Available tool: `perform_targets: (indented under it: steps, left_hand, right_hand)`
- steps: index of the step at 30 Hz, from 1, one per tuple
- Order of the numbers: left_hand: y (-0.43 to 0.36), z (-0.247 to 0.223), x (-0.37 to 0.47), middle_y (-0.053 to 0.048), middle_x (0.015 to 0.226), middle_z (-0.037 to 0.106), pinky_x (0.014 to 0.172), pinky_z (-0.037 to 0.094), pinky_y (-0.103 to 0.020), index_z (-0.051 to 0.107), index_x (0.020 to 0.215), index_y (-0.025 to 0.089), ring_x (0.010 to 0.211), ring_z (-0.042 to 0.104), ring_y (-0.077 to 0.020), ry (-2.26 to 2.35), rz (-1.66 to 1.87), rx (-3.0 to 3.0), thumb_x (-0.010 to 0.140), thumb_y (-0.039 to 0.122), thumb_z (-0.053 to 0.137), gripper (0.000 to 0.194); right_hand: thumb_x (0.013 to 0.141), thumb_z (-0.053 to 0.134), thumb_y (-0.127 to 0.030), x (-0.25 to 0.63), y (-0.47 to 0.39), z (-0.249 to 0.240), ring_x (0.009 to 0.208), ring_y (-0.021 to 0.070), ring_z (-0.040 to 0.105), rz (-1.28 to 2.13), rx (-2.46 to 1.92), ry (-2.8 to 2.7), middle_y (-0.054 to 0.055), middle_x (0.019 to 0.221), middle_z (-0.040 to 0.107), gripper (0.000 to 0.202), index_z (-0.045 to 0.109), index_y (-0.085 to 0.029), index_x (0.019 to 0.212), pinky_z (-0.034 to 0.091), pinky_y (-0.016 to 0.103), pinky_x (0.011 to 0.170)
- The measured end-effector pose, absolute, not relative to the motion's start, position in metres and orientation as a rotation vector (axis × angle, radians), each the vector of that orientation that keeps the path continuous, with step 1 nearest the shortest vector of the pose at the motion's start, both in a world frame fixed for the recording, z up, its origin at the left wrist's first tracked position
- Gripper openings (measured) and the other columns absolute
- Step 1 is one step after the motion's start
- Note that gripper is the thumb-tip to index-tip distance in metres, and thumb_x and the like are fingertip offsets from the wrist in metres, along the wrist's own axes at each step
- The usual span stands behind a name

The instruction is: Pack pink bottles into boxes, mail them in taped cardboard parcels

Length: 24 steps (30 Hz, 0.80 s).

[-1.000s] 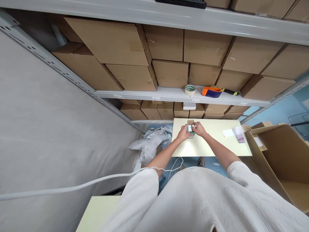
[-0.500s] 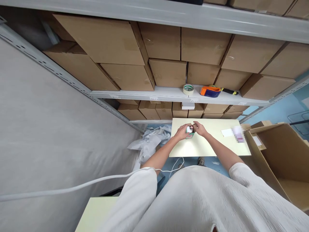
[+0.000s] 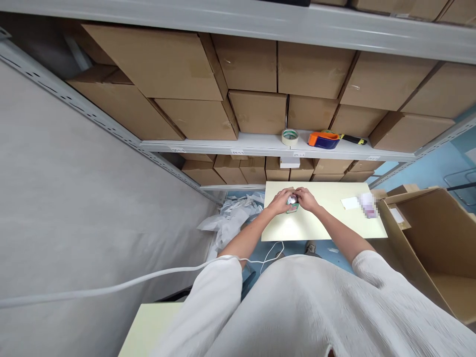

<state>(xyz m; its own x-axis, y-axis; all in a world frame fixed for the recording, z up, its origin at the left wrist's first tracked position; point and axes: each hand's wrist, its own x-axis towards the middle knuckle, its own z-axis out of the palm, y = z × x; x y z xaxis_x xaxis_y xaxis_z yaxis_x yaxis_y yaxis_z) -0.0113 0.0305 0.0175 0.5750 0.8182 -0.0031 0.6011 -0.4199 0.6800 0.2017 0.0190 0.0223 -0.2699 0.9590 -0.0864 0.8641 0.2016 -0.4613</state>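
The pale table (image 3: 323, 223) lies beneath our hands, within easy reach. Our left hand (image 3: 280, 202) curls its fingers partly closed around the small green box (image 3: 292, 208), seemingly steadying it; our right hand (image 3: 308, 200) bends its fingers at the top, their hold unclear.

- Both hands, left (image 3: 281, 202) and right (image 3: 306, 199), meet at a small green box (image 3: 292, 206) above a pale yellow worktop (image 3: 320, 230); something white and shiny shows at its top, too small to identify.
- To the right on the worktop, a white card (image 3: 350, 203) lies beside a blurred pinkish item (image 3: 368, 205).
- Beyond, a grey metal shelf (image 3: 260, 142) carries brown cartons (image 3: 257, 111), a roll of tape (image 3: 289, 137), an orange and blue tool (image 3: 324, 140) and a black and yellow cutter (image 3: 353, 140).
- A large open carton (image 3: 439, 233) stands at the right.
- Crumpled white plastic (image 3: 232, 218) lies left of the worktop.
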Motion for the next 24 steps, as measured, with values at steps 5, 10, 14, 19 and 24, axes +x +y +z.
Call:
perform_targets:
  steps: [5, 10, 14, 19, 24]
  left_hand:
    - [0.027, 0.021, -0.019, -0.013, 0.132, 0.067, 0.111, 0.053, -0.047, 0.065, 0.115, 0.023, 0.128, 0.064, -0.0345, 1.253, 0.397, 2.162, 0.081, 0.020, 0.083, 0.039]
    - [0.026, 0.018, -0.025, -0.010, 0.127, 0.071, 0.117, 0.047, -0.047, 0.067, 0.106, 0.025, 0.132, 0.063, -0.0340, 1.300, 0.370, 2.231, 0.084, 0.029, 0.083, 0.027]
    - [0.025, 0.010, -0.023, -0.010, 0.132, 0.072, 0.119, 0.045, -0.047, 0.067, 0.107, 0.025, 0.139, 0.061, -0.0338, 1.265, 0.407, 2.233, 0.084, 0.029, 0.083, 0.028]
    - [0.024, 0.003, -0.019, -0.010, 0.130, 0.073, 0.116, 0.048, -0.047, 0.067, 0.104, 0.025, 0.131, 0.065, -0.0339, 1.285, 0.443, 2.173, 0.083, 0.028, 0.084, 0.027]
    - [0.022, 0.004, -0.018, -0.010, 0.127, 0.072, 0.115, 0.048, -0.046, 0.067, 0.103, 0.024, 0.128, 0.067, -0.0337, 1.301, 0.466, 2.153, 0.083, 0.027, 0.083, 0.026]
  right_hand:
    - [0.103, 0.044, -0.012, 0.199, 0.013, 0.032, 0.131, 0.0252, 0.061, 0.590, -1.775, -2.289, 0.011, 0.152, 0.062, 0.047, 0.076, -0.022, 0.135, 0.051, 0.036, 0.108]
    - [0.110, 0.048, -0.027, 0.189, 0.007, 0.049, 0.124, 0.0267, 0.063, 0.507, -1.796, -2.408, 0.011, 0.143, 0.067, 0.035, 0.077, -0.024, 0.130, 0.054, 0.036, 0.100]
    - [0.105, 0.061, -0.034, 0.177, 0.010, 0.056, 0.121, 0.0307, 0.063, 0.462, -1.884, -2.500, 0.013, 0.128, 0.074, 0.023, 0.078, -0.023, 0.117, 0.053, 0.039, 0.100]
    - [0.095, 0.073, -0.034, 0.160, 0.023, 0.058, 0.124, 0.0345, 0.064, 0.430, -2.051, -2.507, 0.017, 0.127, 0.077, 0.027, 0.077, -0.021, 0.118, 0.052, 0.042, 0.098]
    - [0.085, 0.083, -0.033, 0.144, 0.039, 0.056, 0.124, 0.0370, 0.066, 0.460, -2.186, -2.497, 0.019, 0.115, 0.080, 0.032, 0.077, -0.022, 0.114, 0.050, 0.046, 0.100]
